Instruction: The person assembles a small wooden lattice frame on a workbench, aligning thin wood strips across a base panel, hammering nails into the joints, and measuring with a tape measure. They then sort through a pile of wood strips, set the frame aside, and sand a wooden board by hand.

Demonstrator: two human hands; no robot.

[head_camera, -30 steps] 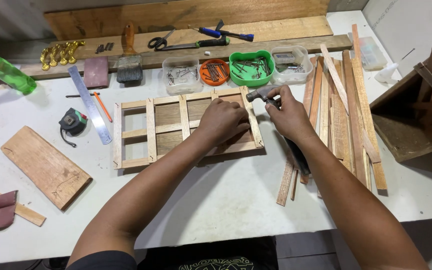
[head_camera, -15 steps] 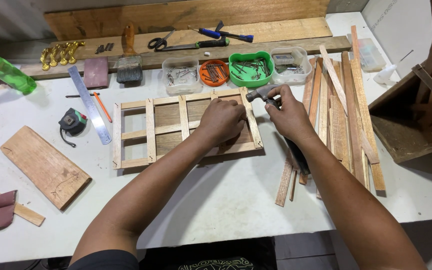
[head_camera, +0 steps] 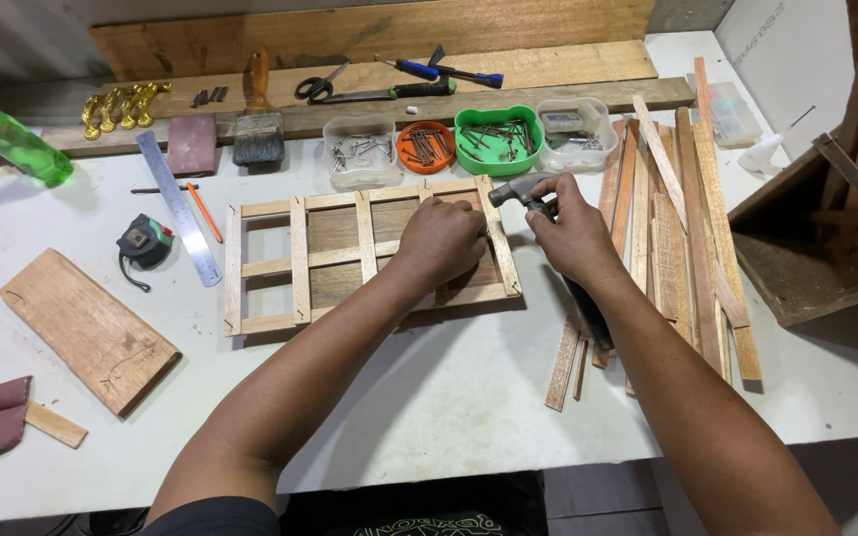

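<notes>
A wooden lattice frame [head_camera: 300, 260] of thin slats lies flat on the white table [head_camera: 469, 397]. My left hand [head_camera: 442, 241] rests on its right part, fingers pinched together near the right upright slat; what they pinch is hidden. My right hand [head_camera: 575, 233] grips a hammer [head_camera: 520, 189] just below its steel head, which hovers beside the frame's top right corner. The hammer's dark handle runs back under my wrist.
Several small tubs of nails [head_camera: 496, 139] stand behind the frame. A pile of wooden strips [head_camera: 682, 233] lies on the right, beside a wooden box [head_camera: 816, 248]. A steel ruler [head_camera: 179, 208], tape measure [head_camera: 144, 241], board [head_camera: 86, 328] and green bottle [head_camera: 7, 139] lie left.
Both hands stay at the frame's right end. The hammer head has shifted only slightly near the top right corner.
</notes>
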